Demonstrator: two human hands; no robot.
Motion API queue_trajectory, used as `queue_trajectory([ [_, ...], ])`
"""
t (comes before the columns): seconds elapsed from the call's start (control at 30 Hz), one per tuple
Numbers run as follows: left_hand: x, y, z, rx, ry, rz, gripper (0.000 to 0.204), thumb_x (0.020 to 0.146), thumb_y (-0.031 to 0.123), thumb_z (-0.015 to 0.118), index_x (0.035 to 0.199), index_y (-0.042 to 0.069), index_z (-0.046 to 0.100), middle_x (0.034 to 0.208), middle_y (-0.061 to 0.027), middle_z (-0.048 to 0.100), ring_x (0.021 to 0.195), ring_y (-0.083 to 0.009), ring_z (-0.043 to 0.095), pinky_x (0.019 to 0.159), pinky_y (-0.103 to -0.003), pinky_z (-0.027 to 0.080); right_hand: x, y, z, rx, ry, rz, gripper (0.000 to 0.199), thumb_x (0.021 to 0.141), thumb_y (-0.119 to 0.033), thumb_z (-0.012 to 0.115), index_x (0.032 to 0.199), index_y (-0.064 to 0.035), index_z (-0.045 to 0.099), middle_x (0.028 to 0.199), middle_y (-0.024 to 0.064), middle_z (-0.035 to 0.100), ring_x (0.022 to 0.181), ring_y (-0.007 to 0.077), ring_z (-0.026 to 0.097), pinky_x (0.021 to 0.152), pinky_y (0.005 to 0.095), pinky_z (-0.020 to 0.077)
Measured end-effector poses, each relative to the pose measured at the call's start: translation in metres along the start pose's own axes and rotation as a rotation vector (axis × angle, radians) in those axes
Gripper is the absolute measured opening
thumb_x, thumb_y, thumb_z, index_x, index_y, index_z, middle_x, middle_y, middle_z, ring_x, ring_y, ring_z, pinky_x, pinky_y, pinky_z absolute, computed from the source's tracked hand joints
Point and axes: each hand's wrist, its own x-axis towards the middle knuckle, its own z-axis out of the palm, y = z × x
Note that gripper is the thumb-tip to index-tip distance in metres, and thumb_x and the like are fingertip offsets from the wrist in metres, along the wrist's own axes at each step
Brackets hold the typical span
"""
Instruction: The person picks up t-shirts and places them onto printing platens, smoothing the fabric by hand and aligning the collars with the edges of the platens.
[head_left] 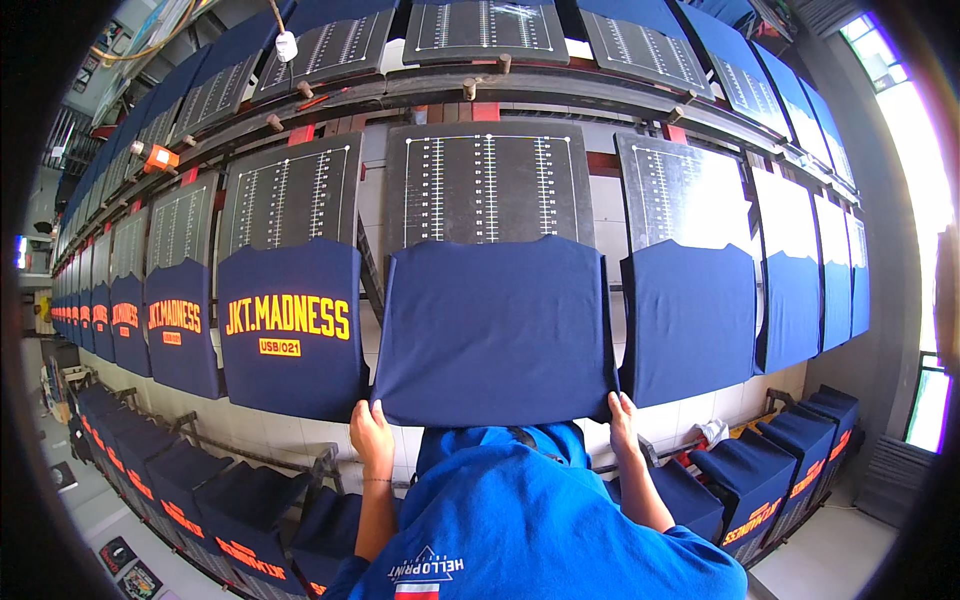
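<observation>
A plain navy T-shirt (490, 330) lies stretched over the dark printing board (465, 185) straight ahead of me. Its upper edge leaves the board's white ruled scales bare. At the near left corner of the shirt, my left hand (373, 436) pinches the hem. My right hand (623, 420) closes on the hem at the near right corner. The fabric between them is mostly smooth. Left of it, a printed navy shirt (290, 375) bears yellow-orange lettering. To the right, another plain navy shirt (692, 325) covers its own board.
More boards with shirts run off to both sides and along a far row (485, 35). A metal rail (420, 90) with short pegs separates the rows. An orange device (160, 158) sits on it at left. Behind me stands another row of draped shirts (735, 480). A white fitting (286, 46) hangs from a cord.
</observation>
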Motion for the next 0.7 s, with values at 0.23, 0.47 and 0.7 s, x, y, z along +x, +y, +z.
queue_trajectory([
  [0.23, -0.005, -0.004, 0.004, 0.022, 0.018, 0.021, 0.026, 0.098, 0.02, 0.058, 0.098, -0.005, 0.062, 0.096, -0.0241, 0.067, 0.092, -0.0425, 0.064, 0.081, -0.049, 0.05, 0.008, 0.016, -0.01, -0.135, 0.083, -0.02, 0.02, 0.1, -0.029, 0.063, 0.09, -0.012, 0.061, 0.082, -0.0074, 0.056, 0.075, 0.0039, 0.047, 0.065, 0.0254, 0.0398],
  [0.47, -0.006, 0.007, 0.005, -0.031, 0.14, 0.029, 0.023, 0.093, 0.013, 0.062, 0.109, -0.003, 0.061, 0.109, -0.0216, 0.063, 0.103, -0.04, 0.06, 0.089, -0.047, 0.048, 0.013, -0.031, 0.023, -0.97, 0.166, -0.349, 0.048, 0.093, -0.017, 0.064, 0.131, 0.0092, 0.05, 0.132, 0.0317, 0.054, 0.122, 0.0459, 0.054, 0.108, 0.0474, 0.0418],
  [0.7, 0.029, 0.091, -0.006, -0.252, 0.273, 0.356, 0.032, 0.093, 0.008, 0.06, 0.123, -0.004, 0.057, 0.124, -0.0214, 0.057, 0.117, -0.0383, 0.054, 0.104, -0.048, 0.041, 0.055, -0.146, 0.268, -1.161, -0.126, -0.815, 0.083, 0.088, -0.049, 0.067, 0.146, 0.0033, 0.039, 0.156, 0.0244, 0.033, 0.147, 0.0422, 0.028, 0.119, 0.0564, 0.022],
])
